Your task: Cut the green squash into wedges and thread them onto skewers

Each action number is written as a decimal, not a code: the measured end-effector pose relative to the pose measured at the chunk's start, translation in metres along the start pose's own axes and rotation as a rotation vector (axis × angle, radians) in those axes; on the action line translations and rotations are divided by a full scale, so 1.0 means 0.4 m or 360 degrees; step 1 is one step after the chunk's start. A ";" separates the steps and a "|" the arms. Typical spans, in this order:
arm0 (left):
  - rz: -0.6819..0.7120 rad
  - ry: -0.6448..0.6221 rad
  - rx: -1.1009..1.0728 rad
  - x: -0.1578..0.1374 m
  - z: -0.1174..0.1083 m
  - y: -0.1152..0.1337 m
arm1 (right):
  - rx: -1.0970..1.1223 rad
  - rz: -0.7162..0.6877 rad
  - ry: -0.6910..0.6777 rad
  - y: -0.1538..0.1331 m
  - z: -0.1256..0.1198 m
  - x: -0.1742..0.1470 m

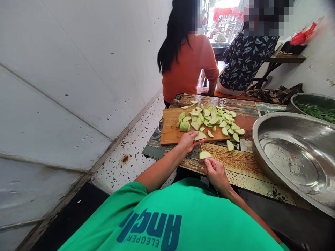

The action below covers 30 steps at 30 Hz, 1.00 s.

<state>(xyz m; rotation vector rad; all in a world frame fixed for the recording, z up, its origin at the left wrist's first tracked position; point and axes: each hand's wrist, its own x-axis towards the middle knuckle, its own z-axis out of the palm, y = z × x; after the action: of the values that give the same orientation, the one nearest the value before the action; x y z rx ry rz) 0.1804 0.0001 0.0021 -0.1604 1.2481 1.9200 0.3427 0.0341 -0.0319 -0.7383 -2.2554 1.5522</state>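
My left hand (188,141) is closed, pinching a pale green-edged zucchini slice (200,136) over the near edge of the cutting board. A thin wooden skewer (201,145) runs from this slice down to another zucchini slice (205,154). Just below that lower slice, my right hand (215,170) is closed at the skewer's near end; its fingertips touch the slice's edge and hide the end itself. Many half-round zucchini slices (213,120) lie loose on the wooden cutting board (170,126) and spill off its right side onto the table.
At the right of the patterned table (243,165) stands a large metal basin (293,150), with a pot of green leaves (318,109) behind it. Two people sit beyond the table, one in an orange top (185,66), one in a dark patterned shirt (246,59). A white wall (65,76) bounds the left.
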 end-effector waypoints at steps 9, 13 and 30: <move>-0.0022 0.0021 -0.0019 0.018 -0.012 -0.016 | -0.0021 -0.0023 0.0049 -0.012 0.008 0.005; -0.0046 0.0047 -0.0005 0.025 -0.019 -0.020 | -0.0057 -0.0024 0.0059 -0.004 0.013 0.011; -0.0065 0.0104 -0.0055 0.033 -0.018 -0.021 | 0.0248 0.0130 -0.0066 -0.007 0.023 0.020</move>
<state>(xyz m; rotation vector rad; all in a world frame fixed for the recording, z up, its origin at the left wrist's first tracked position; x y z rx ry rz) 0.1755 0.0030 -0.0142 -0.2668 1.2453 1.9153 0.3307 0.0308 -0.0330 -0.7691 -2.1268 1.7732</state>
